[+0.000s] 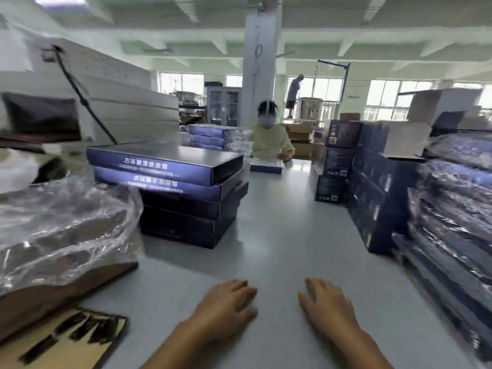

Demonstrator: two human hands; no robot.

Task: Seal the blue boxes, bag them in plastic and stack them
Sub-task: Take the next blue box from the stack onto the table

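Hands nearest: resting the left hand [226, 304] palm-down on the grey table [279, 222], fingers relaxed and slightly spread, gripping nothing; resting the right hand [327, 304] likewise beside it, apart from it, also holding nothing. Looking left at a brown board [61, 339] with dark, blurred markings at the table's near corner, and above it a heap of crumpled clear plastic [61, 222]. Looking further along the left side at a stack of blue boxes [173, 187], unbagged and lying flat, white lettering on the upper two, the plastic overlapping its near corner in this view. Facing, on the right, a tall pile of plastic-wrapped boxes [452, 209] running along the table edge, and just beyond it dark boxes [378, 195] stacked bare. Noting a white machine [119, 102] behind the left stack. Watching, at the table's far end, a person [271, 139] in a pale yellow top with hands just above one flat blue box [266, 166] — and next to that another wrapped pile [213, 137]. Making out a white pillar [262, 62] beyond, and a second person [292, 91] standing near the windows — too blurred for more.
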